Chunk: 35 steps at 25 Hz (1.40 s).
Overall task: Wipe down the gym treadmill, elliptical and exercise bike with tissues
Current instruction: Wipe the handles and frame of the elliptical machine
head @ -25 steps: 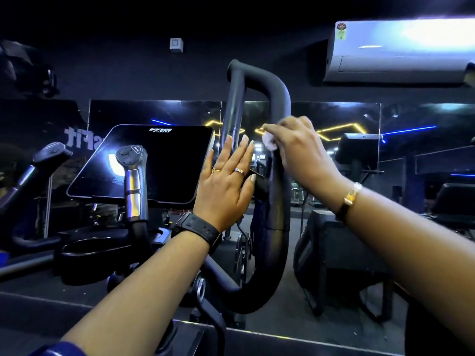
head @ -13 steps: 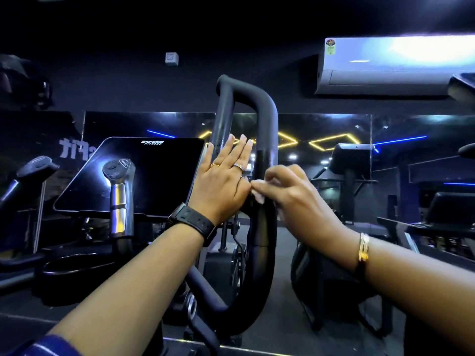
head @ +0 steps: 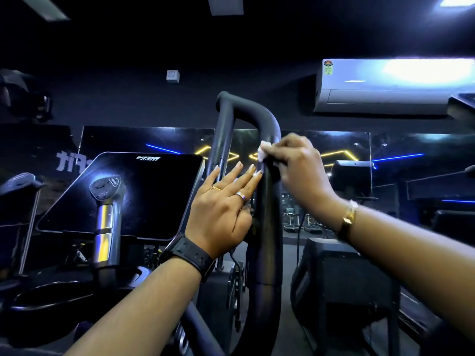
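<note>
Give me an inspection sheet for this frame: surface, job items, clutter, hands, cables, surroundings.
Surface: black loop handlebar, matte; the light is too dim to judge dirt.
Job's things: white tissue, crumpled, pressed on the handlebar's right tube below the top bend.
Clutter: nothing seen.
Hands: left hand has straight fingers, flat against the handlebar; right hand pinches the tissue.
Cables: one thin dark cable loops below the left hand, beside the handlebar.
Surroundings: dark console screen to the left, a silver-banded grip in front of it; mirror wall reflecting yellow and blue light strips; air conditioner upper right.
</note>
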Motion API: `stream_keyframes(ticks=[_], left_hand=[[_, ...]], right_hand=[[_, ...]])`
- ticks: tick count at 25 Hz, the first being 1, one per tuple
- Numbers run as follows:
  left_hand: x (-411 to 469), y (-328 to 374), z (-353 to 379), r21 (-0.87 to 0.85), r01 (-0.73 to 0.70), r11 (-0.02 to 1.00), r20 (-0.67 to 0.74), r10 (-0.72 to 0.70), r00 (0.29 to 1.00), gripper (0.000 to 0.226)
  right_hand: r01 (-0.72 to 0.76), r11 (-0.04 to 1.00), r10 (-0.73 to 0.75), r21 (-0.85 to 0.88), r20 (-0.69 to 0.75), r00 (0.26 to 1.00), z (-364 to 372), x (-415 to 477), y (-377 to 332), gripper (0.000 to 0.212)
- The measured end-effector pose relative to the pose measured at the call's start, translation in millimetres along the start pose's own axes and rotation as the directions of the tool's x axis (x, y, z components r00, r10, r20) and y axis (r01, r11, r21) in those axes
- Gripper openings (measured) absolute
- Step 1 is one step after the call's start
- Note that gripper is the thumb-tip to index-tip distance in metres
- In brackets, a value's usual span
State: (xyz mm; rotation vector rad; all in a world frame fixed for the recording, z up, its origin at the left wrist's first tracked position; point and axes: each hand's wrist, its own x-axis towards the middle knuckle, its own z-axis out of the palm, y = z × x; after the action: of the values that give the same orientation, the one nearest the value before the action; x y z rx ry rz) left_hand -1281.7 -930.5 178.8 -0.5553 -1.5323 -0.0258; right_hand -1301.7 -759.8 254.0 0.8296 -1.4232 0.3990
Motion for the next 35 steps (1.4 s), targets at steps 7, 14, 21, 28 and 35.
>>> stream_keyframes(ticks=[7,14,21,28,35], left_hand=[[-2,-1,3,-0.013,0.002,1.0,-0.023,-0.002,1.0,0.056],[-2,1,5,-0.054,0.022,0.998,-0.033,-0.023,0.999,0.06],[-2,-3,1,-0.026,-0.028,0.999,0.001,0.028,1.0,0.059],[-5,-11,1,0.065,-0.294,0.954,-0.023,0.296,0.955,0.052],[-5,-18,5,0.026,-0.3,0.954,-0.038,0.3,0.953,0.052]], right_hand=[[-0.092,0.956,0.099,0.278,-0.012,0.995,-31,-113,-33,0.041],[-0.081,0.986,0.09,0.145,-0.056,0.994,3,-3,17,0.027],[0.08,0.994,-0.07,-0.068,0.13,0.989,15,68,26,0.018],[0.289,0.957,-0.278,0.015,0.325,0.904,-10,47,24,0.024],[0.11,0.99,-0.075,-0.092,0.321,0.944,36,144,44,0.021]])
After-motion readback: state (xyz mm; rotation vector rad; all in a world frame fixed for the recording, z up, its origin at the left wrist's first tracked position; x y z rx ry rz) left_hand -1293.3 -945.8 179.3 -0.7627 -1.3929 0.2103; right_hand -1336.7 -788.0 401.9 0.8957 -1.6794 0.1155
